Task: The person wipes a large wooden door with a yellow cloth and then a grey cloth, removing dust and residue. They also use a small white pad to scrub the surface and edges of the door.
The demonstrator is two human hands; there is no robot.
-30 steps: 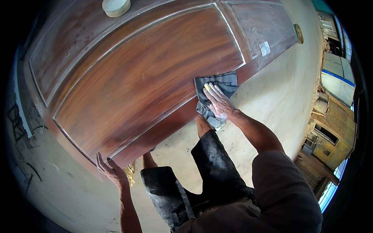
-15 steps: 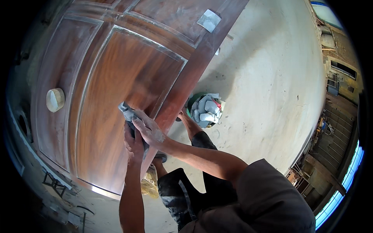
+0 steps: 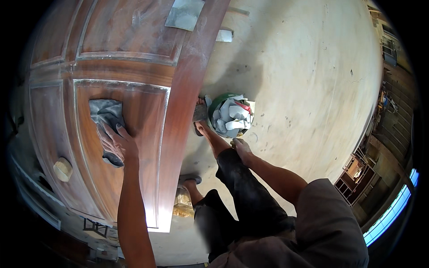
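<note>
My left hand lies on a crumpled dark grey cloth, holding it against the panel of a reddish-brown wooden door. The cloth spreads out beyond the fingers and also shows below the palm. Off the door, my right hand hangs over my knee with its fingers curled in. Whether anything is inside those fingers is hidden. Whitish dust marks the panel mouldings.
A pale sheet rests on the door's far part, a round cream-coloured piece on its left. Beside my foot stands a green bucket heaped with scraps. A yellowish plastic bag sits under the near edge.
Both hands were together on the grey cloth near the door's right edge. My right hand has let go and moved right; my left has carried the cloth left and spread it.
</note>
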